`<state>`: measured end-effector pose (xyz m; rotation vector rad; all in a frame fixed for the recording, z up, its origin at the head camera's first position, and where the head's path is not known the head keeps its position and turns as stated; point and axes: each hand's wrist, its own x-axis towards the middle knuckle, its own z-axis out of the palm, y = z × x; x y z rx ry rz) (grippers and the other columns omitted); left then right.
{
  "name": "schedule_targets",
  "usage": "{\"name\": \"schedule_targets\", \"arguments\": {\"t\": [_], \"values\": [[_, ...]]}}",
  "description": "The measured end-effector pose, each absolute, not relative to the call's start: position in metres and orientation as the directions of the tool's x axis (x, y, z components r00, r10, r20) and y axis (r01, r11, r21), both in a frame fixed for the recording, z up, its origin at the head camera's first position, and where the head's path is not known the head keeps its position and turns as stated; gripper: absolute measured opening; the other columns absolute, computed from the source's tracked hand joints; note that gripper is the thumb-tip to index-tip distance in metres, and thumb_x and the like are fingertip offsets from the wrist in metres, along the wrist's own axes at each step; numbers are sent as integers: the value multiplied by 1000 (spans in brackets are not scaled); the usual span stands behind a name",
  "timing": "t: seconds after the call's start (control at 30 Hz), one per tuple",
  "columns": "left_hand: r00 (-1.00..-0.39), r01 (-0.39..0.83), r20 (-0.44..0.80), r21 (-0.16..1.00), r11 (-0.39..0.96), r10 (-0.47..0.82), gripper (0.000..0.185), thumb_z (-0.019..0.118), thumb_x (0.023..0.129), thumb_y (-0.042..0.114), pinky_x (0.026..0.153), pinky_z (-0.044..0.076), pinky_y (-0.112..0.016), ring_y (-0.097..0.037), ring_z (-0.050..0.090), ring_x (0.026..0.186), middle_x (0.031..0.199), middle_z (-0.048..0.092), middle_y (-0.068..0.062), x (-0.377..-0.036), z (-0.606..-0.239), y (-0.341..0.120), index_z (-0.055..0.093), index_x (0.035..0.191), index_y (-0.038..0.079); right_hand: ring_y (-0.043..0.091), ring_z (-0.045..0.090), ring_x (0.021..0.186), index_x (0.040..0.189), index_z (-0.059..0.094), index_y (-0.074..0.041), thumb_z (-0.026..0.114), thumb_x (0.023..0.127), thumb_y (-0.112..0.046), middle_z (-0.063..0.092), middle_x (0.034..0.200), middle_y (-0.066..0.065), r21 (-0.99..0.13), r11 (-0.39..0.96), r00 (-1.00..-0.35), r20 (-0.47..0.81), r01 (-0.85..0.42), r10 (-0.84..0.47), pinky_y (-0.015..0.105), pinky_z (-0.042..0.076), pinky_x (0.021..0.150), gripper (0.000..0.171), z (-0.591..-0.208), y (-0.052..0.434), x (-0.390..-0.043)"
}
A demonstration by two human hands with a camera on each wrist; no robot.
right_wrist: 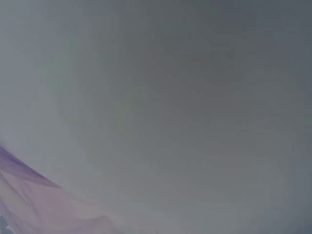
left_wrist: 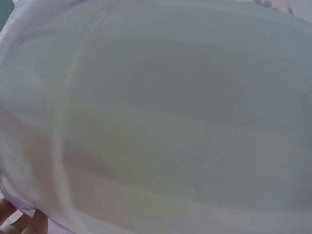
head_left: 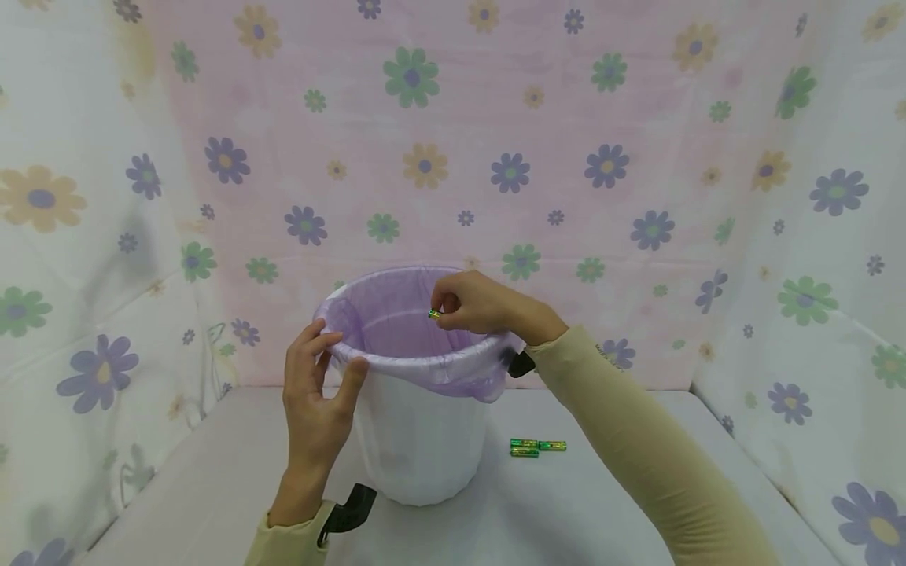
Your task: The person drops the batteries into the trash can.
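Over the mouth of the lined bin (head_left: 418, 440), the right hand (head_left: 481, 303) pinched a green battery (head_left: 434, 314) in its grip while the left hand (head_left: 314, 393) clasped the near rim; a careless release could have bounced it off the rim onto the worktop (head_left: 602, 503).

A white table top (head_left: 212, 487) fills the lower part of the frame. Behind it, across the whole upper half, hangs a pink cloth (head_left: 495, 141) printed with flowers in green, purple and yellow. At the left edge of the frame there is a white cloth (head_left: 78, 259) with the same flower print, and at the right edge stands another white flowered cloth (head_left: 814, 275). Both side cloths come down to the table and close it in on three sides.
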<state>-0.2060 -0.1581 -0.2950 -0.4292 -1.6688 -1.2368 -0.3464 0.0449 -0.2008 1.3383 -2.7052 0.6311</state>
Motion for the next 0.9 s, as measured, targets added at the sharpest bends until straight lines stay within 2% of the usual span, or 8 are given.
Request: {"name": "schedule_targets", "arguments": {"t": [0.2, 0.63, 0.9], "values": [[-452, 747, 855, 518, 416, -252, 36, 68, 83, -2, 105, 37, -25, -46, 41, 124, 134, 41, -29, -204, -293, -156, 53, 114, -12, 14, 56, 80, 96, 66, -13, 67, 87, -18, 62, 85, -1, -320, 565, -638, 206, -761, -742, 26, 50, 72, 11, -204, 43, -347], [-446, 747, 859, 513, 423, -253, 37, 69, 81, -4, 106, 38, -26, -42, 42, 125, 135, 42, -27, -206, -295, -159, 54, 115, -11, 15, 57, 83, 102, 66, -9, 68, 87, -20, 62, 88, 1, -296, 563, -628, 215, -772, -748, 27, 50, 75, 18, -200, 44, -348], [-435, 765, 865, 502, 402, -252, 37, 68, 84, 1, 106, 37, -26, -51, 39, 122, 133, 40, -32, -206, -295, -158, 52, 115, -13, 15, 57, 79, 99, 66, -9, 67, 88, -22, 63, 84, 0, -331, 541, -627, 270, -773, -731, 28, 51, 74, 17, -198, 57, -345]]}}
